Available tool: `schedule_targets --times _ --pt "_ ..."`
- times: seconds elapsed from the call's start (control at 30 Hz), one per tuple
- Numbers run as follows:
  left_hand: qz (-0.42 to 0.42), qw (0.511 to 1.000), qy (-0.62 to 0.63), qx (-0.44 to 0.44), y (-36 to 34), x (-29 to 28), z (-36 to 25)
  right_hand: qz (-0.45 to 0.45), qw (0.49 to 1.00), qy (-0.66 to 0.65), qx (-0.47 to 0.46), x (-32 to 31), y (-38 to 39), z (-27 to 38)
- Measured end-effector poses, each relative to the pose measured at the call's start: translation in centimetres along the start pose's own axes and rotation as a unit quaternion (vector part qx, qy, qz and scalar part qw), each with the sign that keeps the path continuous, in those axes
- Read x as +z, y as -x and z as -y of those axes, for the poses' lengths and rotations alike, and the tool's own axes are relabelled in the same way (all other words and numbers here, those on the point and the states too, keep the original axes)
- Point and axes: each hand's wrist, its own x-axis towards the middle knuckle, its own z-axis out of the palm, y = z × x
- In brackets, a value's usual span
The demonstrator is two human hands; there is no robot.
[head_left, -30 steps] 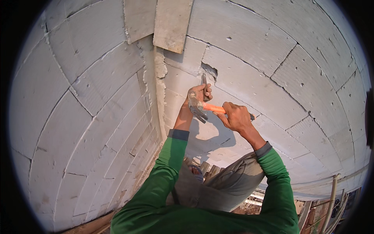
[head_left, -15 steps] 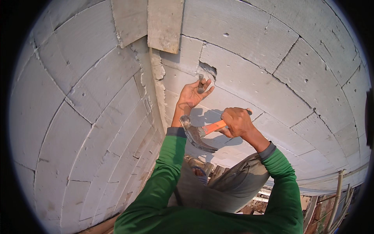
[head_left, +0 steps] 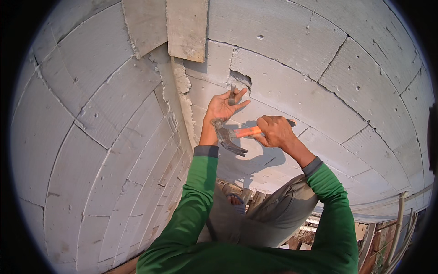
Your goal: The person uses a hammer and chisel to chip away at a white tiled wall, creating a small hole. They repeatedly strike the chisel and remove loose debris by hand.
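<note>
Steady the chisel, pinched loosely in the left hand at seven o'clock from the hole; swing the hammer, gripped firmly in the right hand toward four o'clock, squarely onto the chisel's end. Cannot make out the chisel's tip, any contact with the wall, or the hole's shadowed depth.

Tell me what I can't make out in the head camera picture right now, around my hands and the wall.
All in the head view:
Middle of the hammer's handle: covered by the right hand.
Far tip of the metal tool in the left hand: too small to tell whether it touches the wall.
Depth of the hole: lost in shadow.
Upper ends of the two boards: cut off by the top edge.
</note>
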Motion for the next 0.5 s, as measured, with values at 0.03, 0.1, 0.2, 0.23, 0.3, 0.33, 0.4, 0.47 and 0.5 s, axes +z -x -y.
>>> schedule_targets --times 0.03,0.1,0.2,0.23,0.3,0.33,0.4,0.47,0.5 --pt "-0.013 1.000 0.006 -0.008 0.0 0.3 -0.2 0.055 0.992 0.029 0.110 0.7 -0.8 -0.4" --pt "0.051 0.998 -0.023 -0.018 -0.2 0.9 0.8 0.129 0.963 0.069 0.224 0.7 -0.7 -0.8" --pt "0.111 0.993 -0.035 0.016 -0.3 1.3 0.8 0.010 0.992 -0.003 0.126 0.4 0.9 1.1" --pt "0.102 0.995 -0.017 0.002 -0.5 0.9 0.1 -0.041 0.997 -0.024 0.062 -0.3 0.9 1.7" --pt "0.087 0.996 -0.005 -0.003 -0.7 -0.1 -0.9 -0.094 0.992 -0.070 -0.043 -1.0 0.3 0.9" --pt "0.085 0.996 -0.010 -0.001 -1.0 -0.4 -0.8 -0.121 0.985 -0.087 -0.089 -1.4 0.3 0.2" --pt "0.055 0.998 -0.024 -0.020 -1.0 0.1 -0.5 -0.041 0.998 -0.019 0.036 0.3 1.2 -1.7" --pt "0.004 0.998 -0.042 -0.052 -0.4 2.1 -1.2 0.061 0.974 0.049 0.214 1.4 0.9 -2.5" --pt "0.009 0.996 -0.057 -0.063 -0.3 2.0 -1.4 0.069 0.973 0.040 0.218 1.1 1.1 -1.8"
